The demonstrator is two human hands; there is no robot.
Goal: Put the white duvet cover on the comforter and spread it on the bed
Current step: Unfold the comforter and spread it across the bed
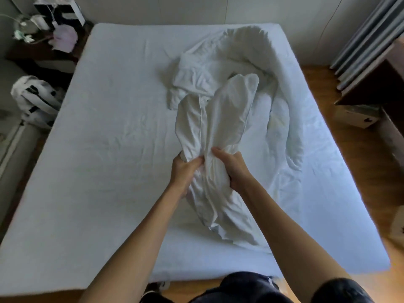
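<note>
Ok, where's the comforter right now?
In the head view the comforter lies bunched on the bed's far right part, just beyond the duvet cover gripped by both hands.

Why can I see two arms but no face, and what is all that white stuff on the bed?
The camera sits on the person's head and looks down, so you see only their arms. The left hand and the right hand both grip a bunched white duvet cover and lift it over the bed. Behind it lies the puffy comforter, crumpled and not yet spread. It looks like the cover is not fully on yet. A white bag sits beside the bed on the left.
</note>
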